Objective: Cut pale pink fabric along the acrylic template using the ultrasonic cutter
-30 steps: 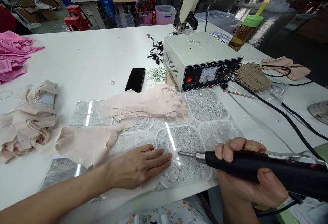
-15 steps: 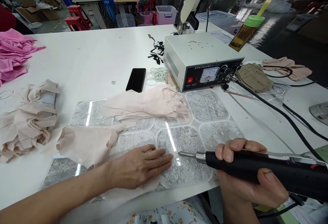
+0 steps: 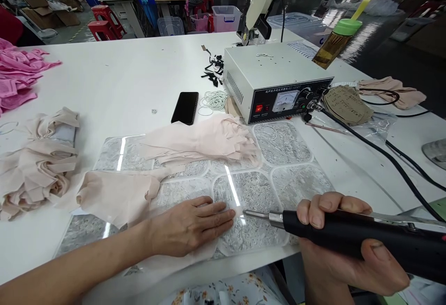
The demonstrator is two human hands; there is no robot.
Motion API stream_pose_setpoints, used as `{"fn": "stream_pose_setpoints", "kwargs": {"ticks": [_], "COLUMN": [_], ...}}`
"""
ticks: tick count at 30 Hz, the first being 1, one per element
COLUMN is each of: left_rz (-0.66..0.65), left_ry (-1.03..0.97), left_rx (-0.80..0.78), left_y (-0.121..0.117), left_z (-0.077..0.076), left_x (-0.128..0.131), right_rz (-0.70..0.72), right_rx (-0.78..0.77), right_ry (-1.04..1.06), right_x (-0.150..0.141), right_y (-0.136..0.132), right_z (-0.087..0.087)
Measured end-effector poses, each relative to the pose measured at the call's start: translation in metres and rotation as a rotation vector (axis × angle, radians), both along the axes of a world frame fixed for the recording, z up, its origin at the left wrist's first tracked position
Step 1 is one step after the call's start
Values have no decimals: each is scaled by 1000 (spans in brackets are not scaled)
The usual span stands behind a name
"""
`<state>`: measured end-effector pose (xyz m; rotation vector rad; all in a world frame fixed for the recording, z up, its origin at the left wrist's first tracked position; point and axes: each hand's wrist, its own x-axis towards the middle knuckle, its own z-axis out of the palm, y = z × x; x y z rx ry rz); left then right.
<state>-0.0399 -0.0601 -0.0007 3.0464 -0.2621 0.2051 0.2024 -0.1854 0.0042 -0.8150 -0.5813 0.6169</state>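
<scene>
My left hand point(image 3: 195, 226) lies flat, palm down, on thin pale beige fabric point(image 3: 188, 255) over the grey marbled mat point(image 3: 251, 212). Its fingers are stretched out. In my right hand point(image 3: 344, 244) is a black handheld ultrasonic welder point(image 3: 324, 227), gripped around the body. The welder's metal tip points left, close to my left fingertips. Just beyond my left forearm rests a beige fabric piece point(image 3: 118, 193). Farther back on the mat is a stack of beige cut pieces point(image 3: 205, 140).
The grey power box point(image 3: 278, 82) stands behind, with a black cable point(image 3: 379, 149) running to the right. A phone point(image 3: 185, 108) lies beside a coil of thin cord point(image 3: 215, 102). Beige point(image 3: 35, 170) and pink fabric piles point(image 3: 21, 75) sit at left. A green-lidded bottle point(image 3: 334, 44) stands behind the box.
My right hand and the welder have shifted slightly right and down, with the tip still near my left fingers. My left hand has stayed in place.
</scene>
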Motion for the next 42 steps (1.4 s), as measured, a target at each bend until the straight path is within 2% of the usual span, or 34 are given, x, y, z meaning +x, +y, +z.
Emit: {"fn": "stream_pose_setpoints", "kwargs": {"ticks": [26, 42], "left_rz": [-13, 9], "left_ry": [-28, -23], "left_rx": [13, 8], "left_y": [1, -1], "left_z": [1, 3], "left_x": [2, 2], "right_rz": [-2, 13], "right_rx": [-23, 28], "right_ry": [-35, -63], "right_x": [-2, -1], "right_y": [3, 11], "right_z": [3, 0]}}
